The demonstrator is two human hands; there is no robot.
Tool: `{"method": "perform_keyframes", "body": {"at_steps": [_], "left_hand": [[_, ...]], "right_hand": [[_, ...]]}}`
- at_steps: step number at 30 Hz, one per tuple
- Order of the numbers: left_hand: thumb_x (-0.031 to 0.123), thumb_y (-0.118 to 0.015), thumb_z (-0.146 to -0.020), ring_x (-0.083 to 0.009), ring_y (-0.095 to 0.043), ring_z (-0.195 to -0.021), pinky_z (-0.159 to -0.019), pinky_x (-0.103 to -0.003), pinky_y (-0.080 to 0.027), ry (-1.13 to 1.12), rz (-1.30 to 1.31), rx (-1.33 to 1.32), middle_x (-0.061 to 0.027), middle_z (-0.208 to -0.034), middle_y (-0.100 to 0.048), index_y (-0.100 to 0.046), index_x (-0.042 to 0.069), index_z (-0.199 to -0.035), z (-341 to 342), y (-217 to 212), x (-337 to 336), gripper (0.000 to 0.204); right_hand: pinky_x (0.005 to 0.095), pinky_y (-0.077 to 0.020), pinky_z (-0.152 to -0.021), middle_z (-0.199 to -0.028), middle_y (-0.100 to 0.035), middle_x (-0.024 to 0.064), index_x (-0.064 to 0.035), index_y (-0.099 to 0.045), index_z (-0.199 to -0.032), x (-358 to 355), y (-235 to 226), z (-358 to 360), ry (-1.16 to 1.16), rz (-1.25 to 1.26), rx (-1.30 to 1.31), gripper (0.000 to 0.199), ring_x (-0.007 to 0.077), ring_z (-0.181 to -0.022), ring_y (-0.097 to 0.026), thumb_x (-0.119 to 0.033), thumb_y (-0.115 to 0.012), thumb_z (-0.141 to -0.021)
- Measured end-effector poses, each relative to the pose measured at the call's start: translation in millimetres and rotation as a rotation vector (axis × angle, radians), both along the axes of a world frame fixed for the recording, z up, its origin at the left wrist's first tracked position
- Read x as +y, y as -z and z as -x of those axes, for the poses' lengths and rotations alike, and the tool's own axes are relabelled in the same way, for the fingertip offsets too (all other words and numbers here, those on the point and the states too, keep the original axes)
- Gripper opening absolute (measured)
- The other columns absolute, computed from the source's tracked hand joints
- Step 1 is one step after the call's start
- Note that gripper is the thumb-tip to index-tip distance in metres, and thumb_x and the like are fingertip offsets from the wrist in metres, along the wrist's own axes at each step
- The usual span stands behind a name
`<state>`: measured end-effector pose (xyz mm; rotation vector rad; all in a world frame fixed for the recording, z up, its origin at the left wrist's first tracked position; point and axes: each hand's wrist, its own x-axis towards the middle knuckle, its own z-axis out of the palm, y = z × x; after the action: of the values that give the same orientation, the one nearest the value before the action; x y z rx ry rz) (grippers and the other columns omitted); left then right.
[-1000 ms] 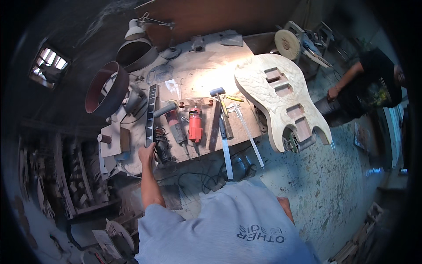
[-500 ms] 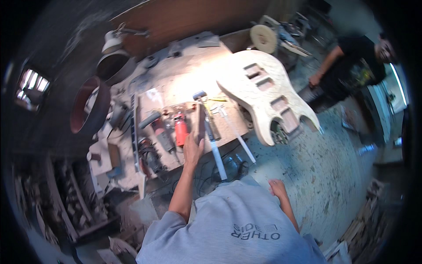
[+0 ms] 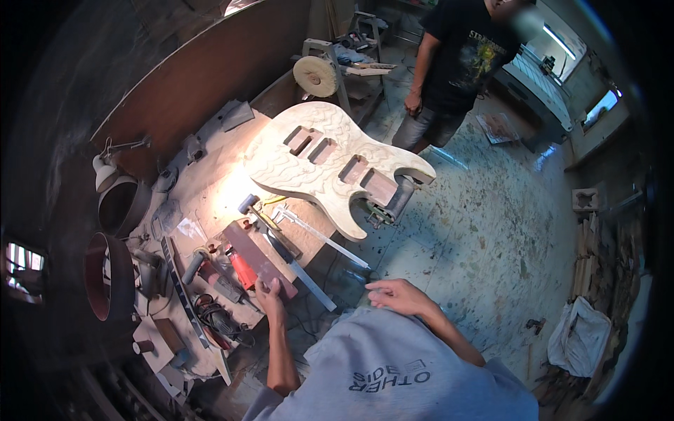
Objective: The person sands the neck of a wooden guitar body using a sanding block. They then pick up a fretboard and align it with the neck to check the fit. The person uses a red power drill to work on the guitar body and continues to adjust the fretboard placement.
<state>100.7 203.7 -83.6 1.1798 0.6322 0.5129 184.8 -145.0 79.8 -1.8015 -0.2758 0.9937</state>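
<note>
My left hand (image 3: 270, 297) grips the near end of a long, flat, reddish-brown block (image 3: 254, 254), which looks like a sanding block. It tilts over the tools on the bench. My right hand (image 3: 401, 297) is in front of my body, fingers loosely bent and apart, holding nothing. Ahead of both hands lies a pale, unfinished wooden guitar body (image 3: 309, 151) with several routed cavities. Its horned end juts past the bench over a dark clamp-like support (image 3: 393, 203). Beside the block are a hammer (image 3: 249, 205), a steel rule (image 3: 312, 284) and a caliper (image 3: 326, 238).
A red power tool (image 3: 241, 268) and a coiled black cable (image 3: 214, 316) lie on the wooden bench (image 3: 210, 186). A lamp (image 3: 105, 172) lights its far left. Beyond the guitar body stands a buffing wheel (image 3: 314, 76); a person in black (image 3: 456, 63) stands on the spotted floor (image 3: 484, 231).
The view has swung right, so the bench and guitar body appear further left. My right hand has risen from my side to the front. My left hand still holds the block.
</note>
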Motion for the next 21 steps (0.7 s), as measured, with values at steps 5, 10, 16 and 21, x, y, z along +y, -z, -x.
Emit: {"method": "perform_keyframes", "body": {"at_steps": [5, 10, 16, 21], "left_hand": [[0.019, -0.078, -0.093, -0.0129, -0.063, -0.089, -0.081, -0.03, -0.052, 0.215, 0.113, -0.185, -0.003, -0.104, -0.065, -0.056, 0.001, -0.125, -4.8, -139.8, -64.6, 0.042], [0.028, -0.081, -0.092, -0.0193, -0.068, -0.079, -0.07, -0.032, -0.055, 0.72, 0.105, -0.244, -0.0101, -0.092, -0.069, -0.06, 0.0, -0.114, -24.8, -199.9, -109.6, 0.041], [0.018, -0.071, -0.101, -0.0189, -0.071, -0.088, -0.084, -0.033, -0.057, 0.605, -0.137, -0.138, -0.0092, -0.094, -0.074, -0.067, -0.004, -0.114, -63.3, -209.5, -153.1, 0.026], [0.039, -0.06, -0.106, -0.018, -0.07, -0.086, -0.083, -0.033, -0.056, 0.042, -0.031, 0.086, -0.0092, -0.094, -0.071, -0.066, -0.002, -0.12, -92.4, -151.8, -130.3, 0.044]], "right_hand": [[0.0351, -0.0568, -0.09, -0.116, -0.072, 0.0154, -0.0016, -0.051, -0.151, 54.8, -74.3, -26.8, -0.076, -0.318, -0.22, 0.068, 0.0209, -0.102, -0.07, -0.038, -0.073, -0.098], [0.0328, -0.0538, -0.096, -0.124, -0.069, 0.0137, 0.0012, -0.043, -0.155, 80.4, -100.4, -65.3, -0.262, -0.5, -0.437, 0.072, 0.0181, -0.113, -0.065, -0.033, -0.073, -0.099], [0.0317, -0.0533, -0.082, -0.095, -0.066, 0.0024, 0.0023, -0.052, -0.144, 19.6, -106.9, -90.9, 0.049, -0.671, -0.166, 0.049, 0.0115, -0.082, -0.063, -0.018, -0.064, -0.1], [0.0356, -0.0546, -0.074, -0.086, -0.071, 0.0051, 0.0028, -0.061, -0.129, -78.4, -116.5, -162.5, 0.41, -0.268, -0.613, 0.048, 0.0173, -0.078, -0.066, -0.027, -0.073, -0.095]]}}
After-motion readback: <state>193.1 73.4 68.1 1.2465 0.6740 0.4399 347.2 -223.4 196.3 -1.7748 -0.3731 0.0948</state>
